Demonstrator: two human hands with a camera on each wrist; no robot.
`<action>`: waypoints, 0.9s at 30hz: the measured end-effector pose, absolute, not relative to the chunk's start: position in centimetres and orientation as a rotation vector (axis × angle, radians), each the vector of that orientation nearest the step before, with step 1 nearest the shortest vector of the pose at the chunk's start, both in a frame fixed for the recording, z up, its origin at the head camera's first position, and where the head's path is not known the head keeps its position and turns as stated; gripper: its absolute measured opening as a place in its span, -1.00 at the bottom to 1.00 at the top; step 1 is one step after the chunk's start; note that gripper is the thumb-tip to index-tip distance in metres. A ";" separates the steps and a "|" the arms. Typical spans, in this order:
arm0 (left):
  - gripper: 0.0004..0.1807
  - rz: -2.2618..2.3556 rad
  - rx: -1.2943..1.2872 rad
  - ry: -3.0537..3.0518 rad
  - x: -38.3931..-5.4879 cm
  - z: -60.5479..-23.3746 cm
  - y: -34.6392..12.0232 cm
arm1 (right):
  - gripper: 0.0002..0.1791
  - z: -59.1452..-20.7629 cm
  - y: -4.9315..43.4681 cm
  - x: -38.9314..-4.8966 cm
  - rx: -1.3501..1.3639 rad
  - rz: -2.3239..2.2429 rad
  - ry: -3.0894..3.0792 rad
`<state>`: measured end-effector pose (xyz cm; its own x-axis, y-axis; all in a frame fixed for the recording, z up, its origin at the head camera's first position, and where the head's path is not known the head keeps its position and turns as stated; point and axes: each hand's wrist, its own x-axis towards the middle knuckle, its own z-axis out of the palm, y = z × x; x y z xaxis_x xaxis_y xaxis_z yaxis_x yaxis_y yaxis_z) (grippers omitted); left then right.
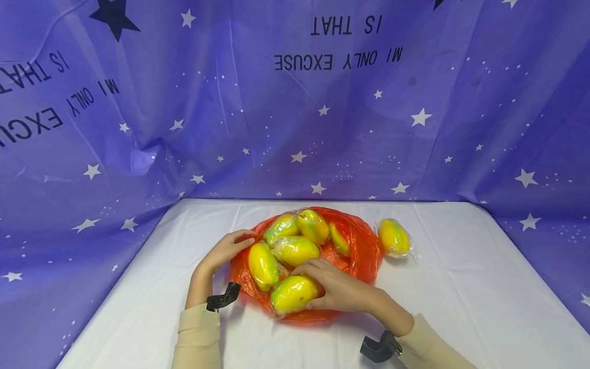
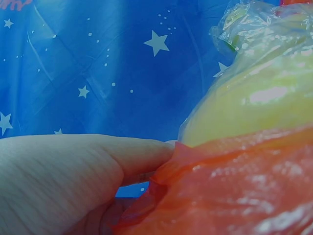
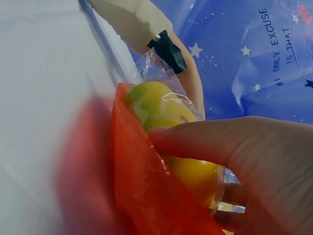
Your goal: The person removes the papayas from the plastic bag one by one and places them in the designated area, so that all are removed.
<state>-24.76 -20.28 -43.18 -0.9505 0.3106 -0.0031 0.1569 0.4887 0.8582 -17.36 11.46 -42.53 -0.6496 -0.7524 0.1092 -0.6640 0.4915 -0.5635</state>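
A red plastic bag [image 1: 366, 259] lies spread on the table, holding several yellow-green mangoes in clear film. My right hand [image 1: 343, 287] grips the nearest mango [image 1: 291, 296] at the front of the bag. In the right wrist view its thumb [image 3: 195, 139] lies across that wrapped mango [image 3: 159, 104], beside the bag's raised red edge [image 3: 139, 166]. At the bag's left side, my left hand [image 1: 226, 252] pinches the rim. The left wrist view shows the fingers at the red plastic [image 2: 220, 183], with a film-wrapped mango [image 2: 254, 100] just beyond.
One wrapped mango [image 1: 394, 238] lies outside the bag, to its right, on the white tablecloth [image 1: 461, 287]. Behind the table hangs a purple-blue star-printed curtain [image 1: 258, 128], which also runs along both sides. Each wrist carries a black camera mount [image 1: 223, 297].
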 end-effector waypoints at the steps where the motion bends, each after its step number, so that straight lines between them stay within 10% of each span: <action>1: -0.61 1.458 0.399 2.570 -24.8 -43.2 -20.3 | -0.36 -42.6 11.5 -17.4 -1.237 -0.875 2.578; 27: -0.61 1.466 0.351 2.568 -24.8 -43.1 -20.3 | -0.38 -40.5 12.6 -17.4 -1.200 -0.970 2.549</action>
<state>-24.81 -20.27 -43.06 -0.9591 0.2820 -0.0252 0.1216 0.4907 0.8628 -17.38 12.59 -40.48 -0.6650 -0.7368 0.1226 -0.6319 0.4674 -0.6183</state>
